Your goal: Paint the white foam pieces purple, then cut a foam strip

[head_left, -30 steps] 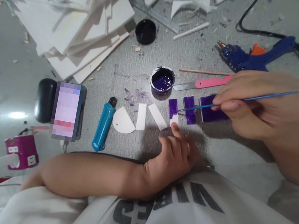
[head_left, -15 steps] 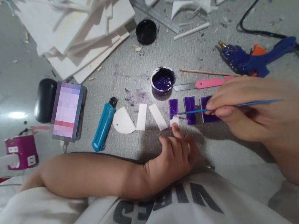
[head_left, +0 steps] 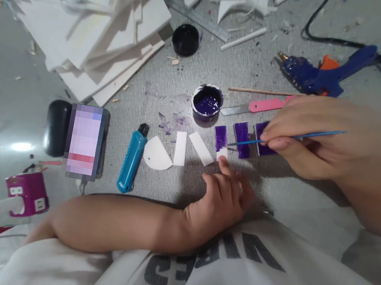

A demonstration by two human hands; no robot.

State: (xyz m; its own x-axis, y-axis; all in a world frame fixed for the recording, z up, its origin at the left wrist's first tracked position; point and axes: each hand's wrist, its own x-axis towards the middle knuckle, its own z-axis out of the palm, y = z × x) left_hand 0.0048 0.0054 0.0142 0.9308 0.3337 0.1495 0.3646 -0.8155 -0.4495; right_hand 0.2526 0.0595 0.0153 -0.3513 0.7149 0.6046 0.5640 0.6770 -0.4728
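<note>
My right hand (head_left: pixel 310 134) pinches a thin blue paintbrush (head_left: pixel 319 134); its tip touches a small strip (head_left: pixel 221 140) that is purple on top and white at the bottom. My left hand (head_left: pixel 223 195) rests on the grey mat with fingers loosely curled, one fingertip pressing the strip's white end. Two fully purple pieces (head_left: pixel 241 139) lie to the right, one partly under my right hand. An open pot of purple paint (head_left: pixel 207 102) stands just behind. Three unpainted white pieces (head_left: pixel 180 149) lie to the left.
A teal lighter (head_left: pixel 132 158), a phone (head_left: pixel 84 140) and a black object sit left. White foam board sheets (head_left: pixel 95 32) pile up at back left. A blue glue gun (head_left: pixel 321 72) with cables, a pink-handled knife (head_left: pixel 265 104), a black lid (head_left: pixel 185 39) and scraps lie behind.
My right hand has slid left with the brush, covering more of the rightmost purple piece. The left hand has not moved.
</note>
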